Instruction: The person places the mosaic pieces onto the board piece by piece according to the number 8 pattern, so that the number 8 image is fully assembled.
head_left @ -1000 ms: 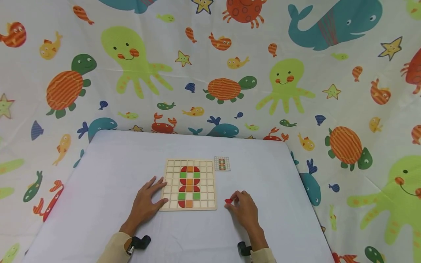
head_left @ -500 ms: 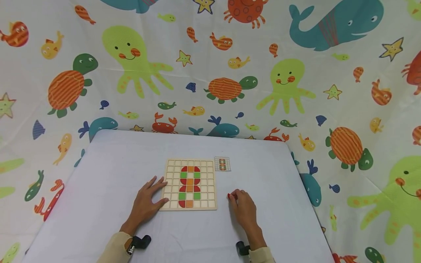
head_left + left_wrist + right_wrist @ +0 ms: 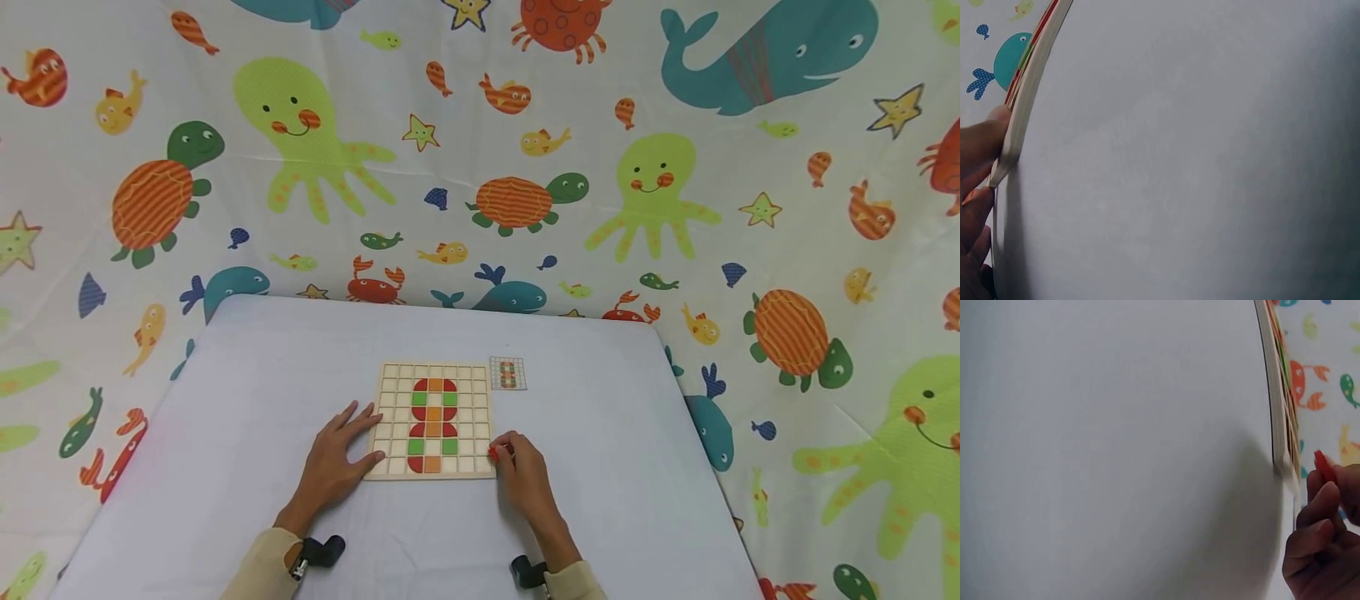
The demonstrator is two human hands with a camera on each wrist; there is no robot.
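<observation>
In the head view a wooden grid board lies on the white table. Red rounded tiles, green tiles and orange tiles form a figure-eight pattern in its middle columns. My left hand rests at the board's left edge, fingers spread, thumb on the lower left corner. At the board's right edge, my right hand pinches a small red tile between thumb and fingertips. The bottom row holds a red tile and an orange tile beside it; the cell to their right is bare wood.
A small pattern card with a printed grid and the same kind of figure lies beside the board's upper right corner. White cloth covers the table. Behind it hangs a curtain printed with sea animals.
My right hand has moved left with the red tile, from beside the board to its right edge; the tile has turned in the fingers. The left hand and board have stayed put.
</observation>
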